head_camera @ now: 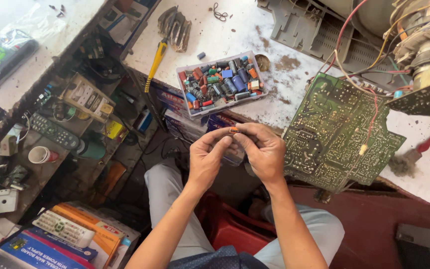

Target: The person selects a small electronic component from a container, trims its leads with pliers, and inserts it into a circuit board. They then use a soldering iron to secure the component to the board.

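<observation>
Orange, small cylindrical component is pinched crosswise between fingertips of left hand and right hand, below the white worktable's front edge.

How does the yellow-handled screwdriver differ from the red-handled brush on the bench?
The yellow-handled screwdriver lies left of the parts tray; the red-handled brush lies at the far right, beyond the green circuit board. The screwdriver is slim and ends in a dark shaft; the brush ends in dusty grey bristles. Both rest untouched on the white benchtop.
</observation>
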